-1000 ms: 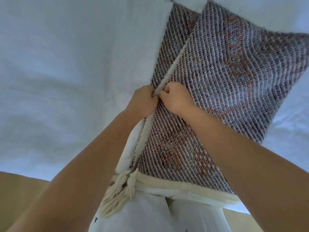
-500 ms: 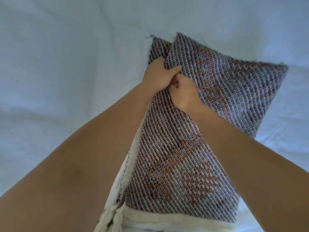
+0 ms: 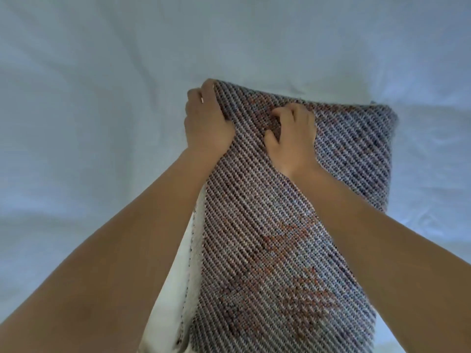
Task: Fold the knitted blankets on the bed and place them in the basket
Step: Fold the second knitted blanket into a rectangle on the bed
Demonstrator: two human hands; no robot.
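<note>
A knitted blanket [image 3: 280,238] with a grey, blue and rust diagonal weave lies folded lengthwise on the white bed [image 3: 89,110], running from the bottom of the view up to the middle. Its cream edge shows along the left side. My left hand [image 3: 206,121] grips the far left corner of the folded blanket, fingers curled around the edge. My right hand [image 3: 293,136] rests on top of the blanket just right of it, fingers bent and pinching the knit. No basket is in view.
The white bed sheet, lightly wrinkled, fills the view on all sides of the blanket. My two bare forearms reach in from the bottom corners.
Both hands have slid up the blanket to its far end and moved apart. The upper layer now lies flat over the lower one, and the blanket's near tasselled end has left the view.
</note>
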